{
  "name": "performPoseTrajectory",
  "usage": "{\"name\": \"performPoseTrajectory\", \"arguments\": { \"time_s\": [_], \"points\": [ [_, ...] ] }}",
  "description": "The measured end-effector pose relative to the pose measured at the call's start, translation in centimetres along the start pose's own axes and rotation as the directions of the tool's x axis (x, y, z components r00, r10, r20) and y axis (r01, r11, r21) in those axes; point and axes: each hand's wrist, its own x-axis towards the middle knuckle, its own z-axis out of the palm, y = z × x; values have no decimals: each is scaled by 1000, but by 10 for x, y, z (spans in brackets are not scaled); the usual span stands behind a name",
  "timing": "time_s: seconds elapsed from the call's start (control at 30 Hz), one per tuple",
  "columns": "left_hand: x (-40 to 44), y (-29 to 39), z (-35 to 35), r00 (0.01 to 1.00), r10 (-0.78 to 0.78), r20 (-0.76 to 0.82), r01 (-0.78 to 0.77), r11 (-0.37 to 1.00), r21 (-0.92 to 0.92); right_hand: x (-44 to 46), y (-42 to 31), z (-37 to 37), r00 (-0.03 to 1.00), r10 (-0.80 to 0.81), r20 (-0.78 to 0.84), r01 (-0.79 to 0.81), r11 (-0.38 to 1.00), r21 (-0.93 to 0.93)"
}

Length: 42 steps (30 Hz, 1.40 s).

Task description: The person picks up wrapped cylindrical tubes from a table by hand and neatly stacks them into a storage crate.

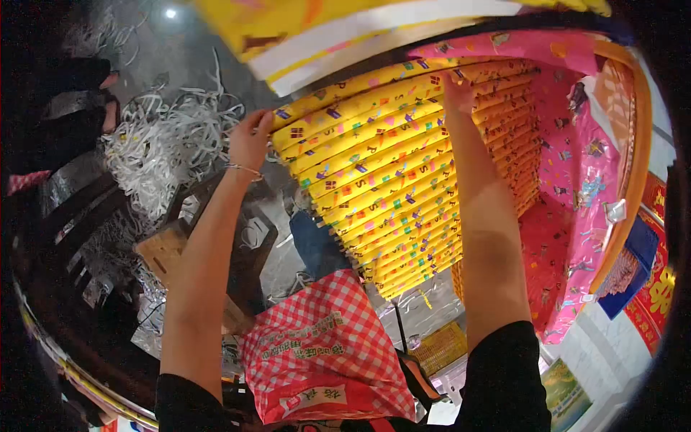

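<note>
Rolls of yellow patterned wrapping paper lie stacked one above another in front of me, several of them. My left hand is closed around the left end of the topmost roll, its fingertips partly hidden behind it. Farther right along the same roll, my right hand reaches over and grips it, with the fingers small and partly hidden. On the stack's right stands pink and red printed wrapping. A red-and-white checked apron covers my front.
Shredded white paper strips heap on the grey floor at left. A dark slatted frame and a wooden piece stand beside it. A yellow and white sheet overhangs the top; an orange curved rim bounds the right.
</note>
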Motion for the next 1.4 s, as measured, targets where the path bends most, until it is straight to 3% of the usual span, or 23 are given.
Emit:
{"name": "performPoseTrajectory", "arguments": {
  "time_s": [0.07,0.1,0.13,0.17,0.2,0.23,0.3,0.37,0.43,0.47,0.5,0.57,0.6,0.67,0.73,0.8,0.87,0.97,1.07,1.17,1.3,1.33,1.4],
  "points": [
    [5,-14,-3,993,43,-109,-34,995,90,-21,2,12,998,33,-43,-33,999,10],
    [6,-18,-1,977,88,-192,-53,982,180,-23,23,28,994,-97,-40,92,988,-123],
    [2,-17,1,937,-12,-349,74,983,167,-25,44,45,973,-226,-36,210,944,-255],
    [-5,-19,3,941,1,-339,52,988,147,-58,13,34,998,-54,-9,53,994,-95],
    [-13,-21,7,955,-107,-276,123,991,42,-91,-20,22,993,119,19,-120,991,56],
    [-16,-18,10,958,-205,-200,197,979,-57,-88,0,55,997,78,23,-81,975,207],
    [-19,-13,17,962,-213,-172,201,976,-83,-115,-50,31,975,185,124,-191,981,39],
    [-18,-18,23,958,-251,-137,239,966,-98,-109,-48,46,954,271,127,-285,952,110],
    [-15,-17,27,935,-304,-186,271,945,-180,-106,-48,52,960,279,19,-280,954,111],
    [-17,-13,25,927,-342,-156,326,938,-122,-100,-52,37,901,367,233,-373,928,-20],
    [-23,-5,24,923,-356,-144,338,931,-134,-103,-48,41,891,375,257,-428,882,196],
    [-33,10,19,953,-151,-262,182,978,98,-74,2,70,945,52,323,-159,936,314],
    [-36,13,16,959,-174,-223,172,985,-29,-68,13,75,940,-59,336,-70,931,359],
    [-41,15,15,957,-157,-245,166,986,20,-107,-37,38,886,215,410,-449,618,645],
    [-45,18,14,954,-137,-266,162,984,73,-103,-27,54,906,226,358,-419,605,677],
    [-44,21,14,945,-256,-204,216,956,-198,-100,-28,56,925,232,301,-380,594,709],
    [-42,25,15,936,-296,-193,248,939,-237,-104,-38,46,865,295,407,-488,686,540],
    [-39,15,20,927,-333,-175,269,912,-311,-113,-58,42,839,433,330,-543,634,550],
    [-35,-11,29,935,-291,-201,223,926,-304,-122,-62,42,881,428,203,-467,715,519],
    [-39,-3,27,937,-277,-212,211,934,-287,-117,-48,45,889,397,226,-457,776,434],
    [-49,13,20,932,-301,-204,257,942,-216,-107,-30,55,907,312,283,-418,752,510],
    [-53,21,17,928,-302,-219,257,943,-212,-96,-24,56,941,202,272,-254,952,173],
    [-70,40,4,926,-321,-198,218,884,-413,-87,-28,48,970,-128,209,175,959,-224]
  ]
}}
